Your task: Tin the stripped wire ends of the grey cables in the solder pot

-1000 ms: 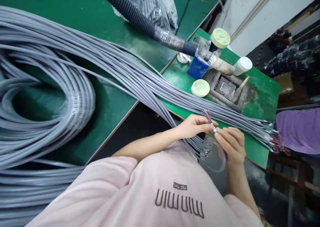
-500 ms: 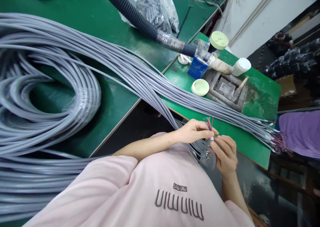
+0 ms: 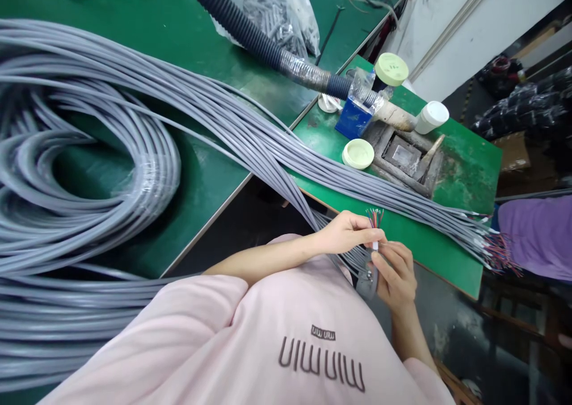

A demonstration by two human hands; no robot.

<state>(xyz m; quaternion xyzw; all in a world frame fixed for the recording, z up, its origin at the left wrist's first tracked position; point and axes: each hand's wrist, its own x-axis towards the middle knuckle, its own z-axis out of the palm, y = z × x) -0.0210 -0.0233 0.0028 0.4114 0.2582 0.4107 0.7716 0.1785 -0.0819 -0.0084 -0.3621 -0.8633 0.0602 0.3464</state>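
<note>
My left hand [image 3: 346, 233] pinches a cable end at its white sleeve, with thin coloured wires [image 3: 375, 217] fanning out above the fingers. Close beside it on the right, my right hand [image 3: 397, 272] has its fingers bent around the lower part of the same cable end [image 3: 375, 246]. Below the hands, the tips of other grey cables [image 3: 356, 259] hang together near my shirt. A long bundle of grey cables [image 3: 339, 175] crosses the green table behind my hands and ends in red and blue wires [image 3: 500, 253] at the right.
A solder pot [image 3: 404, 156] stands behind the bundle, beside a blue box [image 3: 354, 118], an open round tin [image 3: 358, 154] and a white jar [image 3: 431, 117]. A black hose [image 3: 241, 30] reaches over the table. Coiled cables [image 3: 156, 178] lie left. A purple sleeve [image 3: 540, 238] shows at right.
My right hand has moved slightly left, closer to my left hand. The cable end has shifted a little left and its wires look more spread.
</note>
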